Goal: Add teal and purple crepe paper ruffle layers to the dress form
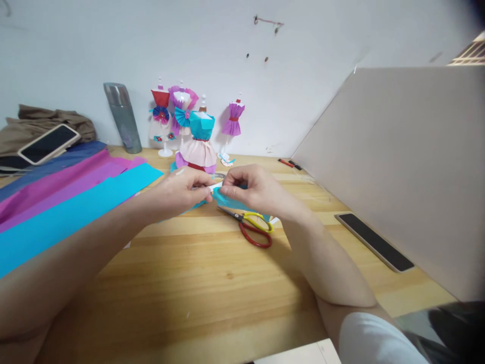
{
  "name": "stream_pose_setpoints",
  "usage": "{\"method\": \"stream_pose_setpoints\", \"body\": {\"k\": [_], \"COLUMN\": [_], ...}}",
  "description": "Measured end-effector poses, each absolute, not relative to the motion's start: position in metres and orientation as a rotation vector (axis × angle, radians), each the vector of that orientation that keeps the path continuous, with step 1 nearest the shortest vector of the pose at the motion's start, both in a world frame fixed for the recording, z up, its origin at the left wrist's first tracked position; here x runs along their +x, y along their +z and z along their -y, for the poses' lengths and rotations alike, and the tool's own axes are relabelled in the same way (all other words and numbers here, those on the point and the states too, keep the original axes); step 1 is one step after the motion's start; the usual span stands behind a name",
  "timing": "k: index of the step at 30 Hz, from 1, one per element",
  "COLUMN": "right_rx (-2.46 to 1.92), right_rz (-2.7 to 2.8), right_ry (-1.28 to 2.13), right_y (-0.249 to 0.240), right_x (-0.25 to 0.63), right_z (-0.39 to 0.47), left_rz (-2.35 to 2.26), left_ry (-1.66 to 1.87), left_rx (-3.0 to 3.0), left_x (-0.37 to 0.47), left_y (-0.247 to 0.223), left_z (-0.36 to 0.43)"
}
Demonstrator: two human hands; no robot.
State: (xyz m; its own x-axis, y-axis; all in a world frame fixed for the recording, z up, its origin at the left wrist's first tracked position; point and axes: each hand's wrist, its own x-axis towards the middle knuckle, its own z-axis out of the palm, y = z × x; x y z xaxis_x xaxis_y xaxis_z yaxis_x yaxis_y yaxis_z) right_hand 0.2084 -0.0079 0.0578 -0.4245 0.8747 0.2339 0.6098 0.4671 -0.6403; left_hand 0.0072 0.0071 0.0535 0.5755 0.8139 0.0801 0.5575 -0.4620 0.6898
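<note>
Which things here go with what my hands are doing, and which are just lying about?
Likely part of the job:
turquoise paper in the right hand
scissors
coloured sheets
small dress forms

Likely just lying about:
flask
phone at left
dark-topped slab at right
brown cloth

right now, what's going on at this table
The person's left hand and right hand meet over the table, fingertips pinching a small white strip and a blue piece. Scissors lie just nearer the person. Four small dress forms stand behind; coloured sheets lie to the left.
</note>
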Motion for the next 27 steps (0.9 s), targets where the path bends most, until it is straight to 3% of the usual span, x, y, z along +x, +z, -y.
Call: {"method": "stream_pose_setpoints", "body": {"k": [12, 27], "right_rx": [-1.279, -1.449], "right_rz": [2.207, 2.255], "right_ry": [0.488, 0.226], "right_y": [0.053, 0.051], "right_x": [0.204, 0.195], "right_z": [0.007, 0.013], "left_rz": [-1.174, -1.216], "left_ry": [0.459, 0.619], "left_rx": [2.272, 2.313], "left_x": [0.014, 0.02], "left_y": [0.057, 0.039], "left_z": [-0.002, -0.008]}}
